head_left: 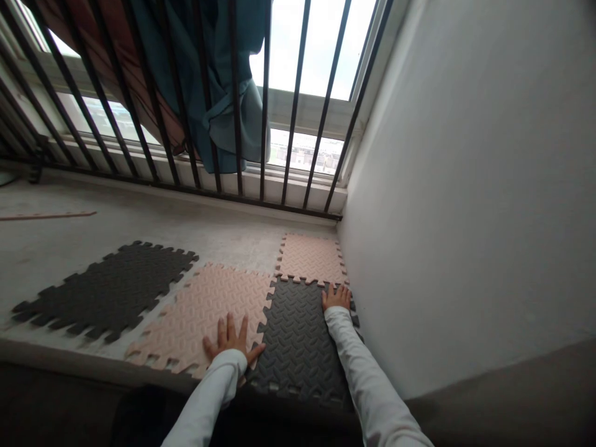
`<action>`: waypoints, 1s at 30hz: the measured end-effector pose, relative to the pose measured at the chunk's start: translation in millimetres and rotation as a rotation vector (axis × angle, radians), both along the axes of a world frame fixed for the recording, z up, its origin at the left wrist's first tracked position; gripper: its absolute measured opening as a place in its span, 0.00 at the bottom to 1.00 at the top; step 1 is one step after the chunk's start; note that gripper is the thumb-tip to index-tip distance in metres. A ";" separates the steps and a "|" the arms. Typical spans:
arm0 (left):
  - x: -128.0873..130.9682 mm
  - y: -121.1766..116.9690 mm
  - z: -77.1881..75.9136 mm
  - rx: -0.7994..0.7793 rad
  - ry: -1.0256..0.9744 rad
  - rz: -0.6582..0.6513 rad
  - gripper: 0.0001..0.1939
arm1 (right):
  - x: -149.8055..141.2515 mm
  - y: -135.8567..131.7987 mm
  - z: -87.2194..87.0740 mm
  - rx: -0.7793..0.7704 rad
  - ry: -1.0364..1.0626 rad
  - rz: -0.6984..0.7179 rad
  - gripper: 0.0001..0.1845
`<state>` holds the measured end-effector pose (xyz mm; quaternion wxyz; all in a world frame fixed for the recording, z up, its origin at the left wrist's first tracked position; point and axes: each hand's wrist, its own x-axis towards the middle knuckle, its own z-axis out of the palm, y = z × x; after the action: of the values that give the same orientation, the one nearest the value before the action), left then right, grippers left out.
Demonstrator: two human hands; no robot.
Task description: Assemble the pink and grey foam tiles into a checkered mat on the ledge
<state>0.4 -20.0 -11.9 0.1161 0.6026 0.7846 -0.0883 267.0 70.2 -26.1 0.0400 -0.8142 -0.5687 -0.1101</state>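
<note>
By the white wall (pixel 465 186), my right hand (pixel 337 297) is spread on the square dark-grey foam tile (pixel 298 332), left hand (pixel 230 341) spread on the adjoining square pink foam tile (pixel 226 288). Likely interlocking; next needs even pressure.

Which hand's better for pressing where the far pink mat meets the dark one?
Probably the right hand: it's near the far pink mat; the left hand rests on the nearer pink mat.

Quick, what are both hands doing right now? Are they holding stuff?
Left hand: open, fingers spread on the nearer pink mat, holding nothing.
Right hand: open, on the dark mat by the wall.
</note>
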 end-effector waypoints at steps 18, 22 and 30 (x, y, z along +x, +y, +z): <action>-0.3 -0.5 6.3 -0.011 -0.040 0.002 0.40 | -13.0 15.3 25.6 -0.332 0.024 0.243 0.29; 0.9 -1.2 7.5 -0.004 -0.028 0.007 0.40 | -32.0 19.6 28.3 -0.363 0.016 0.194 0.35; -1.1 0.5 -0.3 0.014 -0.045 0.002 0.41 | -61.4 24.4 29.7 -0.416 0.129 0.340 0.32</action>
<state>-0.7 -19.5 -12.2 0.1296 0.6045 0.7830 -0.0690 205.6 94.6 3.5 -0.0738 -0.7030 -0.7039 0.0694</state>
